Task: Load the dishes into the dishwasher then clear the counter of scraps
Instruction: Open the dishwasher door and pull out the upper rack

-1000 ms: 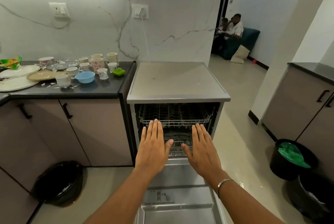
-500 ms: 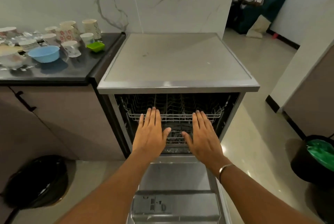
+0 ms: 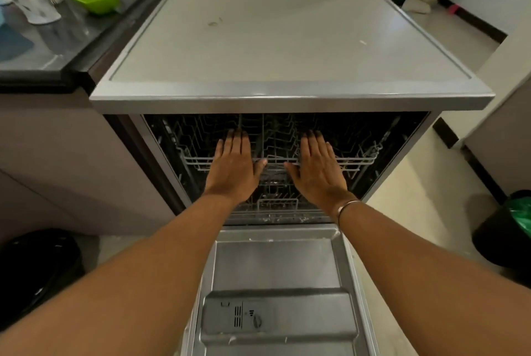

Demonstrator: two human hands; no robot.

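Head view shows I have leaned closer, so my flat, empty left hand (image 3: 234, 167) and right hand (image 3: 317, 170) now reach the upper rack (image 3: 356, 158) inside the open dishwasher (image 3: 287, 95), while the cups (image 3: 31, 0) wait unloaded on the table (image 3: 71, 48) at its right edge.
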